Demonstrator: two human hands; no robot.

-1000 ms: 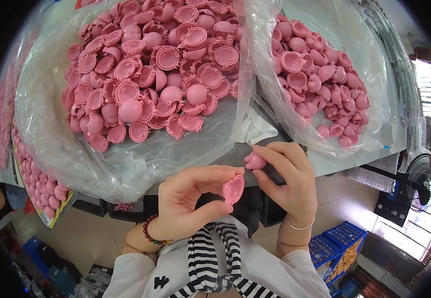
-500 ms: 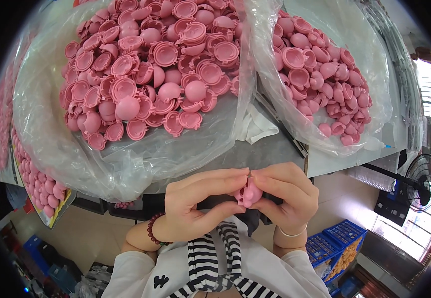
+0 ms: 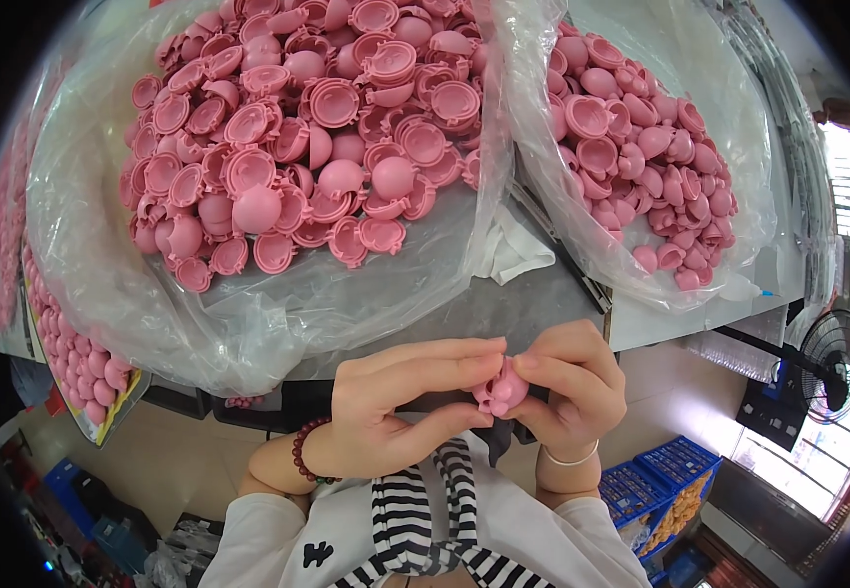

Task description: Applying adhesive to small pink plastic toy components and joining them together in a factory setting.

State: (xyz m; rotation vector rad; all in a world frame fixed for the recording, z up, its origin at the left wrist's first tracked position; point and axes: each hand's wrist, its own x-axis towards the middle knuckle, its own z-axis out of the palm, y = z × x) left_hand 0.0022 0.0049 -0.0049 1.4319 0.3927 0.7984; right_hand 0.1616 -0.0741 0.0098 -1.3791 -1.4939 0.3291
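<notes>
A: How far along is the work?

B: Barely dented, I'd judge; two clear bags (image 3: pixel 278 304) on the tabletop (image 3: pixel 543 294) remain heaped with loose pink shells (image 3: pixel 327 137).

A: And the hands?

B: Left hand (image 3: pixel 396 407) and right hand (image 3: pixel 567 387) together pinch one pink ball (image 3: pixel 500 389) between fingertips, below the tabletop edge, near the striped shirt (image 3: pixel 415 529).

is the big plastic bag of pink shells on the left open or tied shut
Open. The clear bag is spread wide and its mouth gapes, leaving the heap of pink shells uncovered on top; no knot or tie shows.
</notes>
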